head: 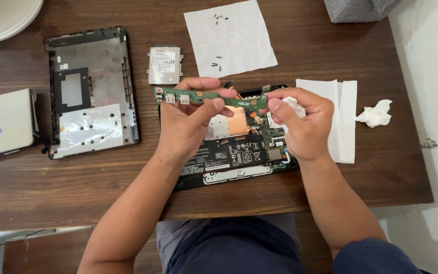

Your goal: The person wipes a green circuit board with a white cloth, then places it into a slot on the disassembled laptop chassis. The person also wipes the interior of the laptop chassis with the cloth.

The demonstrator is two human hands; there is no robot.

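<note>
- Left hand (pixel 186 122) pinches the narrow green circuit board (pixel 209 97) mid-length; right hand (pixel 300 124) pinches its end, tissue (pixel 295 105) tucked in
- Light, stiff, fragile: better gripped by bare edges, above the opened laptop (pixel 229 152) near the tabletop's (pixel 330 187) front edge

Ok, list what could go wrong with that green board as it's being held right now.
1. The green circuit board is pinched at its edges by the left hand and right hand above the opened laptop; a slipped grip could drop it onto the exposed parts.
2. The wadded tissue in the right hand might snag on components or shed lint.
3. The loose screws on the paper sheet could scatter if bumped.
</note>
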